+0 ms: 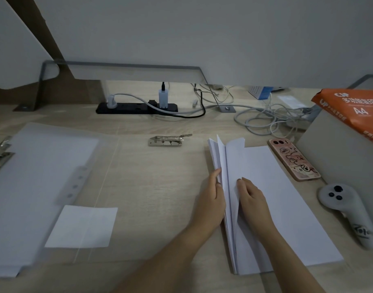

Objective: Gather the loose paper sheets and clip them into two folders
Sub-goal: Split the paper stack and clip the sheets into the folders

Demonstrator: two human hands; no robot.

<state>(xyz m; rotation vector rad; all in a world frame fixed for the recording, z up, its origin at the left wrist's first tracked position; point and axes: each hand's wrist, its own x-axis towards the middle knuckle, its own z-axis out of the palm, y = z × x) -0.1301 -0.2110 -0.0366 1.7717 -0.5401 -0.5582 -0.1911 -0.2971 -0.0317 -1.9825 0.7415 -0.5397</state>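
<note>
A stack of white paper sheets (283, 206) lies on the desk at the right. Its left edge is lifted and fanned. My left hand (211, 201) pinches several raised sheets at that edge with thumb and fingers. My right hand (253, 201) rests flat on the stack just right of the lifted sheets, fingers straight. A translucent open folder (39, 166) lies at the left with paper under its cover; metal clips (0, 153) show at its far left edge. A small white sheet (82, 226) lies on the folder's near right part. A loose metal clip mechanism (167, 140) sits in the middle of the desk.
A phone in a pink case (293, 158) lies right of the stack. A grey handheld controller (348, 212) lies at the near right. An orange A4 paper pack (354, 111) rests on a grey box (338, 149). A black power strip (137, 107) and tangled cables (266, 117) run along the back.
</note>
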